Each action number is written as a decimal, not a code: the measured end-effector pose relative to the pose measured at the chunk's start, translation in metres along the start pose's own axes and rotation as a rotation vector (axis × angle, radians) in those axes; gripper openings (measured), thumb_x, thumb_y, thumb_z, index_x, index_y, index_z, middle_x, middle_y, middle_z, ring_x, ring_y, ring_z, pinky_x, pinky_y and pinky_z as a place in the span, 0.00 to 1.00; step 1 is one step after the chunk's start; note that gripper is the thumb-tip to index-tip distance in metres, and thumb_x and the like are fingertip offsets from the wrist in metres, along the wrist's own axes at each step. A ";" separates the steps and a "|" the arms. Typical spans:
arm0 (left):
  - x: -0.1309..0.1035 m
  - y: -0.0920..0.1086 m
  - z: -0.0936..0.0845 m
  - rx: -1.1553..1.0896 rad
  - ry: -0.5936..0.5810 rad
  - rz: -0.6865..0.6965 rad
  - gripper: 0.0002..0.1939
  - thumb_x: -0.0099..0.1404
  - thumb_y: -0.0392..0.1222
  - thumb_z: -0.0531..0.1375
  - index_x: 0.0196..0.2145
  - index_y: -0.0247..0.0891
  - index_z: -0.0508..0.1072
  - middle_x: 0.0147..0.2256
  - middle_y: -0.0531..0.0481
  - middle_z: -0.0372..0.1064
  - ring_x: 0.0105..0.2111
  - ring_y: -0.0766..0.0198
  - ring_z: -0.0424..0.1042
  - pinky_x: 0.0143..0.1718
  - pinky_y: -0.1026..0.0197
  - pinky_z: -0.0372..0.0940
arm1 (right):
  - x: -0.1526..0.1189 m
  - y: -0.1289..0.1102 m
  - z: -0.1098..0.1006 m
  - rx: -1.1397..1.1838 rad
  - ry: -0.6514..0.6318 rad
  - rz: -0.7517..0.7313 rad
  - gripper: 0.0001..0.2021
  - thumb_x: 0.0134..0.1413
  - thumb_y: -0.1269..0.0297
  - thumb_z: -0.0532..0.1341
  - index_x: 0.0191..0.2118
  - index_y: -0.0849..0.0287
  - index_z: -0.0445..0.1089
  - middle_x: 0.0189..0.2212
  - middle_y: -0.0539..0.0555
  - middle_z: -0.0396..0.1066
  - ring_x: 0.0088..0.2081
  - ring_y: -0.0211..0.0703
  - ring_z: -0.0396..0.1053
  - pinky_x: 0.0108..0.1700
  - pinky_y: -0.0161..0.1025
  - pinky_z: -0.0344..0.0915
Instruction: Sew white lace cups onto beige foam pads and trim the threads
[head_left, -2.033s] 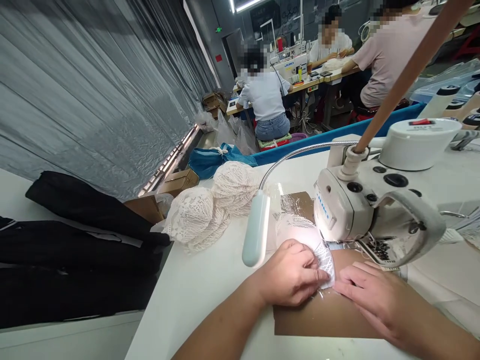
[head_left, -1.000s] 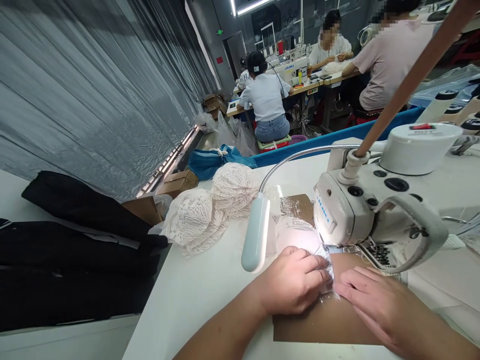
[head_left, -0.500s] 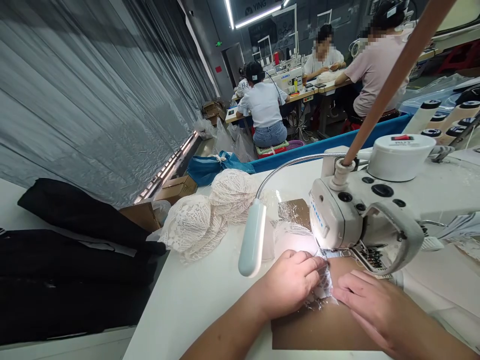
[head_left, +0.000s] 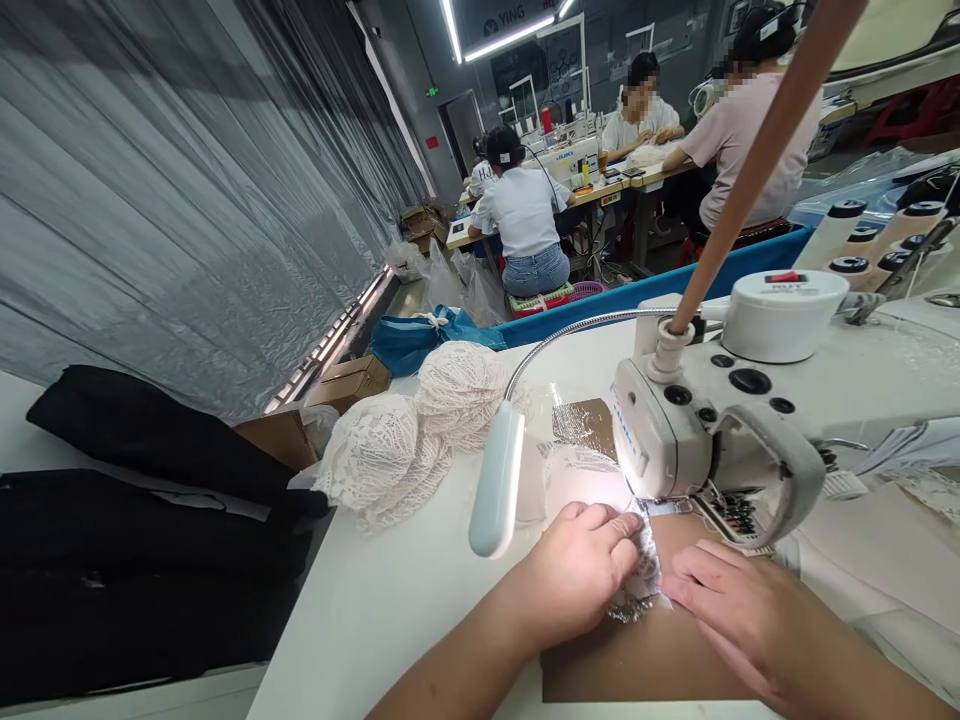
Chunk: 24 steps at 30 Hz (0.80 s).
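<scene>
A piece of white lace fabric (head_left: 646,562) lies below the needle area of a white sewing machine (head_left: 664,430), brightly lit. My left hand (head_left: 581,570) is closed over its left side, fingertips pressing it down close to the presser foot. At the lace's right edge, my right hand (head_left: 739,605) pinches with thumb and forefinger, the other fingers curled against the brown machine bed (head_left: 615,665). A pale, lace-edged cup (head_left: 585,480) extends behind the left fingers. The needle tip is too small to make out.
Stacked lace cups (head_left: 375,450) sit on the white table (head_left: 360,620) at left. A lamp (head_left: 495,490) on a bendable neck hangs beside the machine. Thread cones (head_left: 840,235) stand at right. Several people work at machines beyond a blue cloth barrier (head_left: 600,310).
The view has shifted slightly, moving the machine a little left in the picture. Both hands keep nearly the same grip and place on the lace.
</scene>
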<state>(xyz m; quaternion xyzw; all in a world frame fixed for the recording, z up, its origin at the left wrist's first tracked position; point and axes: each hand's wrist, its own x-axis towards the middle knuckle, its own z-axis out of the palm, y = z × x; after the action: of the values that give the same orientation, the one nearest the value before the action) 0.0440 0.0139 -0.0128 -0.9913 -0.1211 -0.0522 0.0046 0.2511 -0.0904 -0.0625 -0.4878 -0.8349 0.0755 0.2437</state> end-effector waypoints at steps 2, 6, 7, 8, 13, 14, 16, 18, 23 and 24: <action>0.000 0.001 0.002 -0.005 0.011 -0.012 0.08 0.70 0.35 0.52 0.43 0.33 0.69 0.57 0.47 0.65 0.44 0.58 0.65 0.41 0.57 0.62 | -0.001 0.001 0.001 0.014 0.005 0.003 0.18 0.54 0.79 0.49 0.41 0.54 0.70 0.31 0.53 0.69 0.30 0.43 0.64 0.31 0.40 0.53; 0.002 0.002 0.005 -0.031 0.031 -0.041 0.08 0.70 0.35 0.51 0.43 0.33 0.69 0.56 0.47 0.66 0.44 0.58 0.66 0.42 0.57 0.62 | -0.004 0.004 0.004 0.026 0.019 0.010 0.17 0.55 0.78 0.49 0.42 0.52 0.69 0.30 0.51 0.69 0.29 0.44 0.63 0.31 0.41 0.51; 0.002 0.002 0.006 -0.040 0.035 -0.049 0.09 0.70 0.35 0.51 0.43 0.33 0.69 0.56 0.47 0.66 0.44 0.57 0.66 0.42 0.57 0.63 | -0.004 0.005 0.005 0.021 0.019 0.015 0.17 0.55 0.78 0.49 0.42 0.52 0.69 0.30 0.51 0.68 0.29 0.44 0.63 0.31 0.41 0.50; 0.003 0.002 0.006 -0.052 0.037 -0.056 0.09 0.70 0.36 0.51 0.43 0.33 0.69 0.56 0.47 0.66 0.44 0.57 0.66 0.42 0.57 0.63 | -0.004 0.005 0.005 0.012 0.019 0.019 0.17 0.55 0.78 0.48 0.42 0.52 0.69 0.30 0.51 0.68 0.29 0.44 0.64 0.31 0.41 0.50; 0.005 -0.001 0.005 -0.127 0.041 -0.083 0.10 0.67 0.36 0.54 0.45 0.32 0.69 0.56 0.43 0.67 0.46 0.55 0.67 0.43 0.55 0.64 | 0.003 0.004 0.001 -0.102 0.065 0.002 0.17 0.57 0.78 0.46 0.41 0.55 0.69 0.30 0.53 0.68 0.29 0.44 0.63 0.30 0.41 0.51; 0.005 -0.002 0.004 -0.148 0.035 -0.089 0.12 0.67 0.36 0.54 0.48 0.32 0.69 0.56 0.42 0.67 0.46 0.55 0.67 0.44 0.55 0.64 | 0.005 0.003 0.000 -0.128 0.076 -0.001 0.17 0.58 0.78 0.46 0.41 0.55 0.70 0.29 0.53 0.68 0.28 0.44 0.63 0.30 0.40 0.52; 0.005 -0.004 0.001 -0.185 0.018 -0.097 0.17 0.66 0.36 0.55 0.53 0.33 0.66 0.56 0.42 0.66 0.46 0.55 0.66 0.45 0.55 0.63 | 0.009 0.002 -0.004 -0.169 0.076 0.009 0.18 0.57 0.78 0.46 0.42 0.55 0.70 0.29 0.53 0.68 0.28 0.44 0.64 0.29 0.40 0.52; 0.005 -0.006 0.000 -0.198 0.010 -0.099 0.20 0.66 0.37 0.55 0.55 0.34 0.65 0.57 0.42 0.66 0.47 0.54 0.65 0.45 0.54 0.62 | 0.012 0.001 -0.006 -0.206 0.072 0.035 0.20 0.55 0.80 0.46 0.43 0.55 0.69 0.30 0.52 0.69 0.26 0.43 0.64 0.27 0.40 0.52; 0.003 -0.010 0.000 -0.173 -0.007 -0.072 0.18 0.70 0.38 0.52 0.56 0.38 0.65 0.59 0.44 0.64 0.50 0.55 0.63 0.49 0.54 0.59 | 0.012 0.003 -0.001 -0.330 0.089 0.118 0.24 0.50 0.82 0.47 0.48 0.54 0.69 0.36 0.53 0.73 0.26 0.43 0.67 0.31 0.42 0.58; 0.003 -0.010 0.000 -0.173 -0.009 -0.073 0.17 0.70 0.38 0.51 0.56 0.38 0.65 0.59 0.45 0.64 0.50 0.56 0.63 0.49 0.54 0.59 | 0.012 0.004 0.001 -0.361 0.097 0.130 0.25 0.50 0.82 0.48 0.49 0.54 0.69 0.38 0.54 0.73 0.28 0.44 0.69 0.32 0.43 0.60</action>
<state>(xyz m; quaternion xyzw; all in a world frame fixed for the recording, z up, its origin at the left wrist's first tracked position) 0.0446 0.0247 -0.0123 -0.9831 -0.1522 -0.0581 -0.0836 0.2488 -0.0778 -0.0606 -0.5795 -0.7889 -0.0834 0.1869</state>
